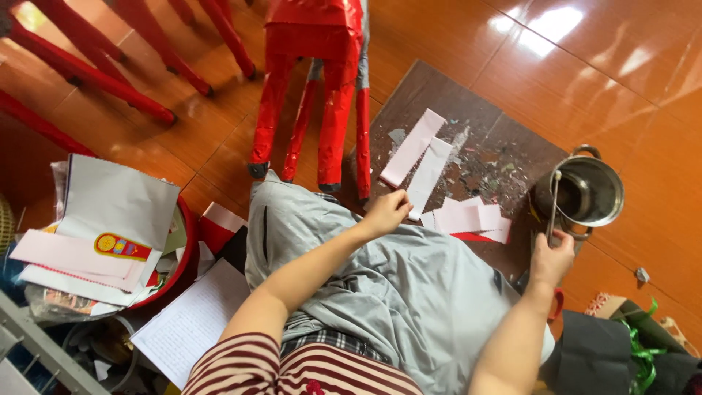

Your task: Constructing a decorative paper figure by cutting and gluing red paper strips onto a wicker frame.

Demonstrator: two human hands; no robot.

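Board: dark, worn board (431,95) flat on the glossy orange floor, flecked with scraps.
Pot: shiny steel pot (589,192), right of the strips.
Strips: pale pink paper strips (424,164), long axes running away from the person, just beyond the left hand (385,212), its grip loosely curled, holding nothing.
Stick: thin stick (552,208), upright into the pot, pinched in the right hand (552,260).

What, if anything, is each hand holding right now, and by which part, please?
The right hand grips a thin stick by its lower end, its tip in the steel pot. The left hand touches a pink paper strip; whether it grips is unclear.
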